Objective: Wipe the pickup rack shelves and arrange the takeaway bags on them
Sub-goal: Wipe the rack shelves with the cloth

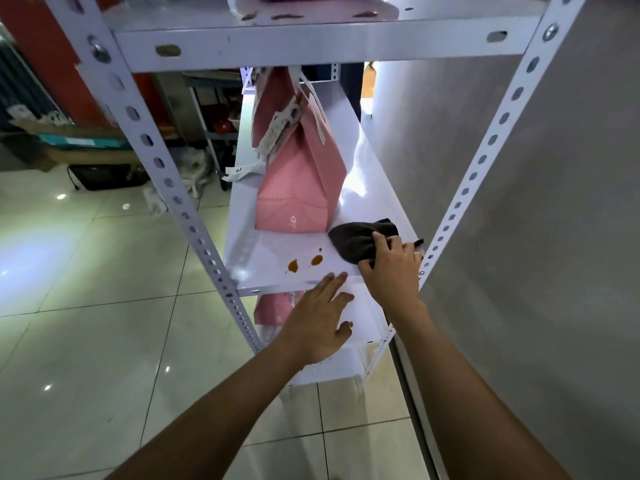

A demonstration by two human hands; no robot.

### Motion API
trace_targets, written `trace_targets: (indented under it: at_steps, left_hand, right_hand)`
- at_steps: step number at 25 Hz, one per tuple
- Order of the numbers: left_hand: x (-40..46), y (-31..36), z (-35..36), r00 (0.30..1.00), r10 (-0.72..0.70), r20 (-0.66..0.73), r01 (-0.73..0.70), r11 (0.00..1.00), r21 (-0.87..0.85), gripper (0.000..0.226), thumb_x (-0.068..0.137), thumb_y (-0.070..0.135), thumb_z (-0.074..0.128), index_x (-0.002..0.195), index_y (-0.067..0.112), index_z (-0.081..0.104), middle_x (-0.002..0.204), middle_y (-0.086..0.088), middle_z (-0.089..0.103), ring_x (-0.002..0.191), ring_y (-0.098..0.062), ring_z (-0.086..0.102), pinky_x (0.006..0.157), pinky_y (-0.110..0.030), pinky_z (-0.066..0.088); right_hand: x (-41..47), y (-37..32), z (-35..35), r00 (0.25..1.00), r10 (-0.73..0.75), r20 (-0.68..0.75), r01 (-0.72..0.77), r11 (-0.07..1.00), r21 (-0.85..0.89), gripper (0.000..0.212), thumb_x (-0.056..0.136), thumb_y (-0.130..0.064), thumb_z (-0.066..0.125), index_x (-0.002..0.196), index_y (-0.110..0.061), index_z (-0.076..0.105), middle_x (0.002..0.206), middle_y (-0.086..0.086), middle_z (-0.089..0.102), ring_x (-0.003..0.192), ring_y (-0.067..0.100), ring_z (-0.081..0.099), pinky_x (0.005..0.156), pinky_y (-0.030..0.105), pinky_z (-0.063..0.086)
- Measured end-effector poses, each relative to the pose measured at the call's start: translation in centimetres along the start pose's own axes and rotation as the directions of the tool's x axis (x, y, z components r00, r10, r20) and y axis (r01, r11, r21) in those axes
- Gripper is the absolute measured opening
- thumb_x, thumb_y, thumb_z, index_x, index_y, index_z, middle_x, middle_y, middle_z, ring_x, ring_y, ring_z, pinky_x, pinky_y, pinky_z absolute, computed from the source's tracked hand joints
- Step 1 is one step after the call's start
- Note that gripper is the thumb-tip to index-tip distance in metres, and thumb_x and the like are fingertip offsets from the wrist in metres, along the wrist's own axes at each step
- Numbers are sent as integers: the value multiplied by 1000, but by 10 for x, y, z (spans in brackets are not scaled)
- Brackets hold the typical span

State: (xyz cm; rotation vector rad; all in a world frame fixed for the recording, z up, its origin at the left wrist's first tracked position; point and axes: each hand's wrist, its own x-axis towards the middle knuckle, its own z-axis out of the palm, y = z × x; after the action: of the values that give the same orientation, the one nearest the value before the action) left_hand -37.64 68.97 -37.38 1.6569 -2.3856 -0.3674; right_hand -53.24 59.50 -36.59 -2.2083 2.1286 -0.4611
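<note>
Dark cloth (360,239): bunched, lying on the middle shelf (273,251) at centre-right of the frame, near the shelf's front right corner and just beside the base of the pink takeaway bag (299,178). I read the right hand (389,268) as gripping it: fingers curled over the cloth's near edge, cloth spilling out up and leftward from the grip.

Brown stains (304,263): a few blobs on the same shelf, left of the cloth and close to the front lip. From the grip they lie leftward along the shelf's front edge, so my judgement is that the next wipe runs right to left, clear of the bag's base.

Left hand (320,317): fingers straight and spread, holding nothing, fingertips at the shelf's front lip just below the stains. It is nearer the stains, but the right carries the cloth.

A second pink bag (273,308) shows on the shelf beneath.
</note>
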Motion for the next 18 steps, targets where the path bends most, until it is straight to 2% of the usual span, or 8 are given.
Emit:
trace_targets:
  at_steps: [3, 5, 8, 9, 11, 13, 16, 18]
  left_hand:
    - [-9, 3, -18, 999, -10, -51, 9, 1000, -27, 49, 95, 39, 51, 143, 26, 43, 158, 1, 30, 146, -19, 20, 116, -31, 21]
    - [-13, 5, -38, 994, 6, -111, -7, 1000, -15, 47, 95, 37, 51, 140, 27, 45, 151, 2, 38, 141, -19, 27, 115, -32, 26]
    - [-15, 10, -83, 971, 66, -232, -68, 998, -1, 43, 93, 32, 51, 135, 26, 50, 142, 3, 45, 134, -17, 33, 111, -32, 31]
    - [-16, 13, -100, 958, 87, -273, -88, 996, 8, 42, 92, 32, 51, 134, 25, 50, 139, 3, 47, 132, -16, 34, 109, -29, 32]
    - [-19, 19, -132, 934, 113, -339, -113, 993, 20, 42, 93, 31, 49, 135, 25, 50, 139, 4, 46, 131, -13, 32, 108, -26, 30]
    - [-24, 28, -163, 917, 122, -381, -124, 992, 18, 44, 95, 31, 48, 139, 25, 47, 145, 5, 42, 137, -13, 28, 112, -27, 28]
    - [-34, 39, -209, 867, 175, -467, -136, 984, 116, 49, 95, 28, 50, 143, 23, 43, 152, 2, 37, 144, -17, 27, 117, -35, 28]
    - [-44, 43, -236, 795, 222, -565, -138, 972, 188, 49, 93, 25, 51, 141, 20, 46, 152, -2, 40, 145, -21, 28, 119, -37, 26]
  right_hand:
    - [-3, -7, -2, 1000, 1, 0, -1, 997, -75, 59, 89, -58, 45, 134, -20, 55, 128, 13, 58, 114, 37, 54, 108, 52, 34]
    - [-10, -10, 3, 1000, 8, -29, -11, 994, -108, 62, 89, -66, 43, 132, -23, 56, 131, 13, 57, 122, 38, 50, 111, 52, 30]
    - [-24, -8, 11, 998, 33, -53, -34, 999, -20, 60, 92, -60, 47, 140, -24, 50, 151, 13, 45, 145, 36, 30, 123, 49, 6]
    - [-27, -8, 12, 998, 30, -63, -30, 1000, 4, 56, 93, -54, 50, 139, -22, 51, 152, 13, 45, 146, 36, 31, 124, 48, 6]
    - [-31, -10, 13, 994, 20, -106, -17, 999, 30, 45, 93, -41, 58, 131, -17, 56, 142, 12, 55, 134, 36, 46, 118, 49, 25]
    - [-30, -11, 10, 994, 28, -105, -29, 1000, -11, 34, 94, -28, 58, 126, -15, 57, 125, 10, 65, 114, 33, 57, 103, 43, 40]
    - [-24, -6, -5, 996, 58, -62, -61, 997, -47, 34, 98, -22, 51, 131, -17, 52, 122, 7, 63, 107, 30, 56, 95, 39, 42]
    - [-25, -4, -16, 994, 80, -74, -74, 994, 79, 33, 98, -20, 51, 131, -18, 53, 121, 7, 63, 107, 27, 55, 95, 39, 44]
